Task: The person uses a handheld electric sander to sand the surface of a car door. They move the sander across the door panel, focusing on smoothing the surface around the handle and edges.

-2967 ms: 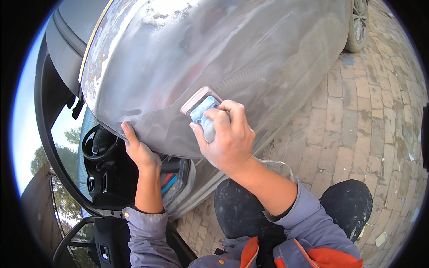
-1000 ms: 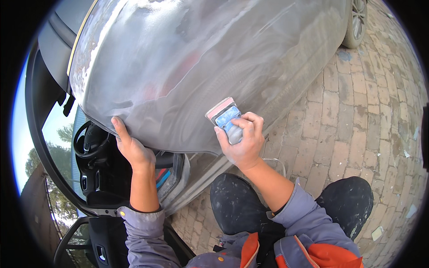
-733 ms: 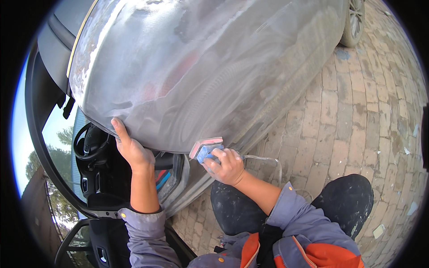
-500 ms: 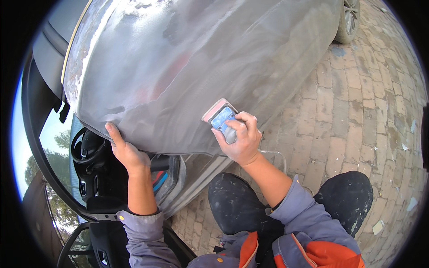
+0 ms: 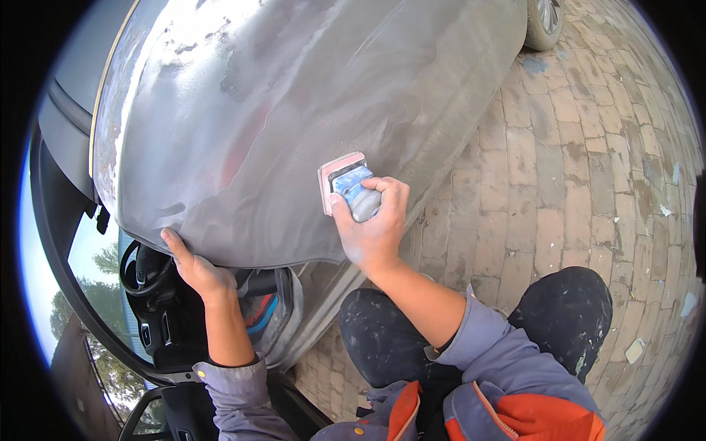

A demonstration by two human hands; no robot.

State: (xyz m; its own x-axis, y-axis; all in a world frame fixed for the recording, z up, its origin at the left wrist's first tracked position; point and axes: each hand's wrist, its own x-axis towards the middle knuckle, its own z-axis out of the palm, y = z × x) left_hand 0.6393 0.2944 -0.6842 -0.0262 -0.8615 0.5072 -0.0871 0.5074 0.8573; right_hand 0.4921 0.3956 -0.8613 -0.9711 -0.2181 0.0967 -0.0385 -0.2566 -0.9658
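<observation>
A grey, dusty car door with sanded patches of paint fills the upper middle. My right hand is closed around a small blue and grey sander, whose pink-edged pad lies against the door's outer face. At the door's lower left edge, my left hand grips the rim. Its thumb rests on the outer face, while its other fingers are hidden behind the panel.
Left of the door is the car's dark interior with a steering wheel. Brick paving spreads to the right, with pale scraps scattered on it. A car wheel stands at the top. My bent knees are close below the door.
The whole view has shifted, so the door sits slightly further left. The sander has turned and moved left on the panel with my right hand. My left hand keeps hold of the rim.
</observation>
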